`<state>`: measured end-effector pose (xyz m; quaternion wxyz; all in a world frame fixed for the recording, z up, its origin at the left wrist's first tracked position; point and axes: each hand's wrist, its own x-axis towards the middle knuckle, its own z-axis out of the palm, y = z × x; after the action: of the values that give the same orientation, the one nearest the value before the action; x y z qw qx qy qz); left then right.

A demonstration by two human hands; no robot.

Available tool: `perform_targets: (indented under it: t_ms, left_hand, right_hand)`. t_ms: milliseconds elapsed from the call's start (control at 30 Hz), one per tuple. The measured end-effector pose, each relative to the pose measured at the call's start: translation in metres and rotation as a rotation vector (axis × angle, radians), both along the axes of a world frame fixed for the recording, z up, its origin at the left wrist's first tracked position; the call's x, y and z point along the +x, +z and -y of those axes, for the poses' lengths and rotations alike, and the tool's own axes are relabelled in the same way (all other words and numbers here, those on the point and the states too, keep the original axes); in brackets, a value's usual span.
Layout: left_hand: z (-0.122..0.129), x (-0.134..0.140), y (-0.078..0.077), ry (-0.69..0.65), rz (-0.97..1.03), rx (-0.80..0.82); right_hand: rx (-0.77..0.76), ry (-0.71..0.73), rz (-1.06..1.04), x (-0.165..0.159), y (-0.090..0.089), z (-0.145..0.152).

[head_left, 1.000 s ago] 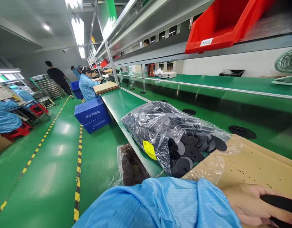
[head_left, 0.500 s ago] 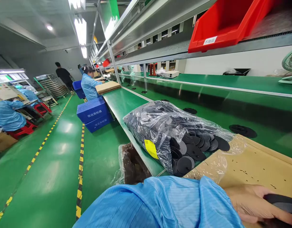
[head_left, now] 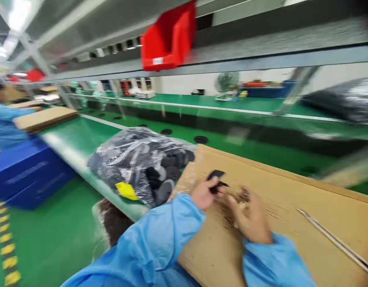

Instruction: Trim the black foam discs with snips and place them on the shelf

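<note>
My left hand (head_left: 203,194) is closed on a black disc piece (head_left: 216,174), seen nearly edge-on and blurred, above a brown cardboard sheet (head_left: 291,255). Close by on the right is my right hand (head_left: 252,218), its fingers curled toward the left hand and smeared by motion, so what it may hold is unclear. Small dark scraps (head_left: 228,219) lie on the cardboard beneath both hands. To the left, a clear plastic bag (head_left: 121,153) with a yellow label lies on its side, black discs (head_left: 173,172) showing at its mouth.
Tweezers (head_left: 336,240) lie on the cardboard at right. A red bin (head_left: 160,50) sits on the shelf overhead. Blue boxes (head_left: 28,171) and a cardboard stack (head_left: 46,116) are at left, beside a co-worker's blue sleeve (head_left: 10,119). More black discs (head_left: 201,139) rest behind the bag.
The view has swung to the right. Both hands now show over the cardboard; before, only one hand holding dark discs was visible at the lower right edge.
</note>
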<state>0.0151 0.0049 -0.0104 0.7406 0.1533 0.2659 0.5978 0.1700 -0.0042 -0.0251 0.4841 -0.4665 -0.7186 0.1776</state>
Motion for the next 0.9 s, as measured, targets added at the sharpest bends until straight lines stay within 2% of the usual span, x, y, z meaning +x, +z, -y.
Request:
perform_targets:
  t_ms: [100,300,900]
  left_hand:
    - [0.0,-0.002,0.0,0.041,-0.033,-0.093]
    - [0.006,-0.002,0.003,0.036,-0.092,-0.167]
    - [0.01,0.001,0.009,0.007,-0.118,-0.168]
  right_hand:
    - [0.076,0.006,0.202,-0.002,0.0,0.002]
    - [0.086,-0.075,0.422,-0.004,0.006,0.01]
    - [0.138,-0.181,0.518,-0.003,0.004,0.011]
